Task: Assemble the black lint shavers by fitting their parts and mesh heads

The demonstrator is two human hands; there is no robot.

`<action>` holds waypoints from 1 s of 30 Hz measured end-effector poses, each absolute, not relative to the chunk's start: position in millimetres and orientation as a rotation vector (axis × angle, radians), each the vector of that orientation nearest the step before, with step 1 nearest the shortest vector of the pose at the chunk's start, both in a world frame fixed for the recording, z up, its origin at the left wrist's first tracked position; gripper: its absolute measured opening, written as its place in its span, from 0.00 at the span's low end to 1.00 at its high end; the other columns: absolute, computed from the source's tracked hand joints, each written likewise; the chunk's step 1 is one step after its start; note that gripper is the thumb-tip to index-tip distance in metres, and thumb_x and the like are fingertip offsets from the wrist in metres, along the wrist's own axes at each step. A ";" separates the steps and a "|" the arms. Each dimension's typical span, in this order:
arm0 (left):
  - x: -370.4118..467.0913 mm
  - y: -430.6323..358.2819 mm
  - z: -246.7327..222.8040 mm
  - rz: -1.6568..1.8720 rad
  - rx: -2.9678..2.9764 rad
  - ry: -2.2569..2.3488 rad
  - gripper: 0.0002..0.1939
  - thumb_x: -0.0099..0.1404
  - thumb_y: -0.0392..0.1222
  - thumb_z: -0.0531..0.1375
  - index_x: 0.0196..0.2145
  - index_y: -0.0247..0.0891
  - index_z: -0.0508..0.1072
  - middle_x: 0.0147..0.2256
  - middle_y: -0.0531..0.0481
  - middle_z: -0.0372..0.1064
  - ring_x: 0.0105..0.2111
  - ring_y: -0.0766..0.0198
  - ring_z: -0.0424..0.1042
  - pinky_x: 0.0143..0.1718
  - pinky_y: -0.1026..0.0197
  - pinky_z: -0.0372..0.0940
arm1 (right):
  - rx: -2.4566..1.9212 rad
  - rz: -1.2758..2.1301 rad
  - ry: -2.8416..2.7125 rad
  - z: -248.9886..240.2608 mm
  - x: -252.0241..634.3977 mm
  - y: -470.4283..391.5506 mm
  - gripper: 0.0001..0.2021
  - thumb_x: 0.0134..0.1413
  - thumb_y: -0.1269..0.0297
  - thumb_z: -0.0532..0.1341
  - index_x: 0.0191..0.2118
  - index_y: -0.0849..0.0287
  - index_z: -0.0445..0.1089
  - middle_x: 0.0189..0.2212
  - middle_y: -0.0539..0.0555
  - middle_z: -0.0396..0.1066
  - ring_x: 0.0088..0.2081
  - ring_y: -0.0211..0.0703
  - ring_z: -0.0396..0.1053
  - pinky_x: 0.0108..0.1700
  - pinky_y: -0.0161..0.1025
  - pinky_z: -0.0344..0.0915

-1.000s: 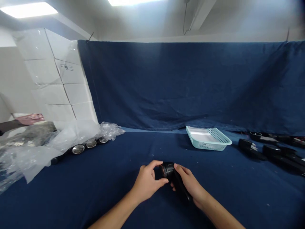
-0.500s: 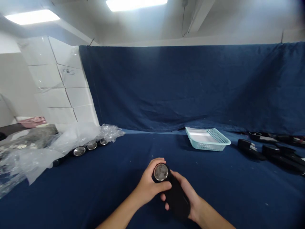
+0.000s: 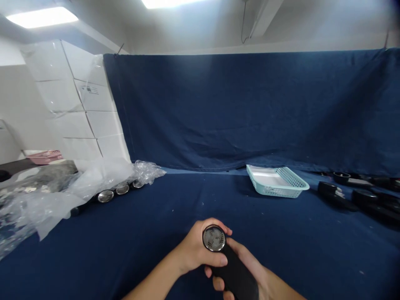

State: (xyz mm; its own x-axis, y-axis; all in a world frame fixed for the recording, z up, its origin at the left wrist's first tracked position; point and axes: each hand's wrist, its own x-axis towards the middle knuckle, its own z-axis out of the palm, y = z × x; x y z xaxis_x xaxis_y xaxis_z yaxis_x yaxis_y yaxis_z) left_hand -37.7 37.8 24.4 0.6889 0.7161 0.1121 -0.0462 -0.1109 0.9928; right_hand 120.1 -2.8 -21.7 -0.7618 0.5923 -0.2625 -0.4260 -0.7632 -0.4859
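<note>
A black fabric shaver [image 3: 236, 266] with a round, perforated silver head is held in front of me above the blue cloth. Its head tilts up toward the camera, and the body slopes down to the right. My left hand [image 3: 200, 248] wraps around the head end, thumb pressed on the near side and fingers curled over the far side. Lower down, the body is gripped by my right hand [image 3: 250, 260], whose fingertips show on the left edge. The lower end of the shaver runs out of the picture.
Several similar black shavers with round silver heads [image 3: 105, 196] lie at left under clear plastic wrap [image 3: 103, 173]. A light-blue basket [image 3: 278, 192] with white paper stands at the back. Black device parts [image 3: 336, 196] lie at right. White boxes [image 3: 79, 125] are stacked behind the wrap.
The shaver and both hands have moved slightly down in the picture. My left fingers now reach farther around the head's far side. The view has shifted a little.
</note>
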 end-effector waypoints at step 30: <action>-28.8 58.2 -5.6 0.895 1.063 0.844 0.30 0.57 0.49 0.66 0.56 0.43 0.66 0.45 0.46 0.70 0.35 0.64 0.69 0.35 0.63 0.60 | -0.383 1.992 -0.410 -29.6 120.3 1.8 0.21 0.60 0.52 0.56 0.50 0.63 0.71 0.47 0.59 0.74 0.48 0.46 0.71 0.51 0.40 0.62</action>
